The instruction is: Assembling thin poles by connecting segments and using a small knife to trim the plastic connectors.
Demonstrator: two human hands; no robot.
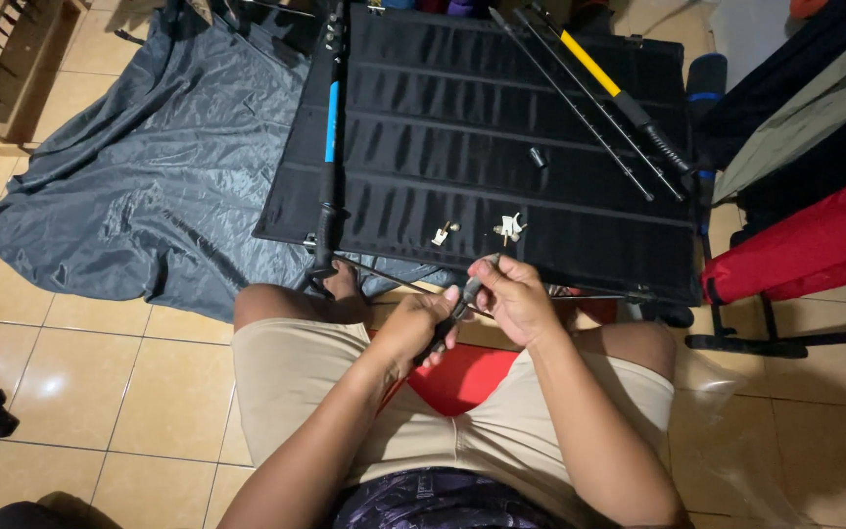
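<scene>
Hands around slim black metal rod

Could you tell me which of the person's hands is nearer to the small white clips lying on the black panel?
The right hand is nearer: it sits just below the white clips. The left hand is lower and further left, gripping the dark rod that both hands hold.

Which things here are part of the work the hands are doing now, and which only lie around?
In hand:
- left hand and right hand, both gripping a thin dark rod

Lying about:
- black ribbed mat
- blue-banded pole
- yellow-banded pole
- small metal fittings
- grey fabric sheet
- red fabric
</scene>
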